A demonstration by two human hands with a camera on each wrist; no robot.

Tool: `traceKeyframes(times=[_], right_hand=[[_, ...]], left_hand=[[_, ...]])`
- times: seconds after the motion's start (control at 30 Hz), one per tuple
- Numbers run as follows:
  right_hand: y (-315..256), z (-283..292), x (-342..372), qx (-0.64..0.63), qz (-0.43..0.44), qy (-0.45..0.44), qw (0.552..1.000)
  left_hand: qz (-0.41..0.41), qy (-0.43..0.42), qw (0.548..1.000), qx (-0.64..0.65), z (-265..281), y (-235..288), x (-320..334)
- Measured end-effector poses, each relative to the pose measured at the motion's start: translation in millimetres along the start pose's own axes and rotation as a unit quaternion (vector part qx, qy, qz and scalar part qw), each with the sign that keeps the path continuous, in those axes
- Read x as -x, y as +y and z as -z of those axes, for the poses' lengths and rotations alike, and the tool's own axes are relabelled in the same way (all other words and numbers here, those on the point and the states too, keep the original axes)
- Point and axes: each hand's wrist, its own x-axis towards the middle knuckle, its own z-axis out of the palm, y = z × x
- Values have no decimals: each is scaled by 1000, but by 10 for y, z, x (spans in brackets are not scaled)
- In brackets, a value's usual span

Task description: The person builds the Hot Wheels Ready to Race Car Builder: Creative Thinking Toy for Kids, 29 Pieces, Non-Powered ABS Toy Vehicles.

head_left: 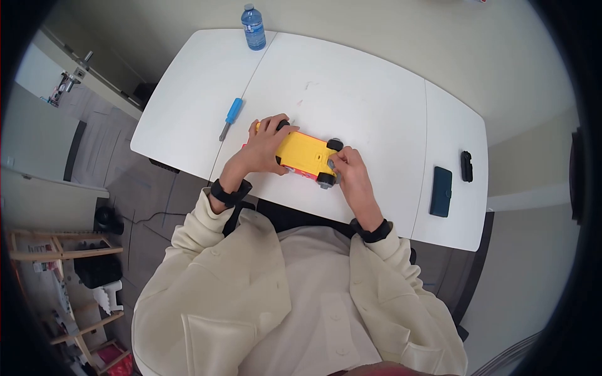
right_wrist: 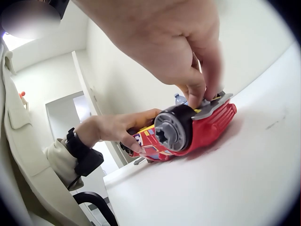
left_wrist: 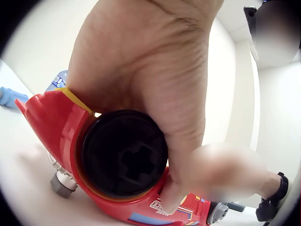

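A red toy car with a yellow underside lies wheels up on the white table. The left hand grips its left end, thumb on the near side and fingers over the far side; in the left wrist view a black wheel sits beside that thumb. At the other end, the right hand has its thumb and fingertips together at a small grey part between two wheels. The right wrist view shows these fingertips pinching down behind a grey-hubbed wheel.
A blue-handled screwdriver lies left of the car. A blue bottle stands at the table's far edge. On the right are a dark phone case and a small black object. The table's near edge is close to the person.
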Motion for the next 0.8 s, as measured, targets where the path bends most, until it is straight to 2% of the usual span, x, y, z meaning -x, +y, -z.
traceKeyframes(times=[0.13, 0.27, 0.37, 0.53, 0.8], right_hand=[[-24, -24, -13, 22, -15, 16, 1000], [-69, -12, -4, 48, -19, 23, 998], [-75, -7, 20, 39, -6, 61, 997], [-18, 29, 46, 54, -1, 29, 998], [-38, 70, 6, 76, 13, 15, 997]], left_hand=[[36, -5, 999, -30, -54, 32, -10], [29, 5, 999, -36, -80, 36, -23], [2, 34, 999, -35, -70, 37, -24], [-2, -11, 1000, -25, -1, 42, -97], [4, 5, 999, -40, -18, 60, -70]])
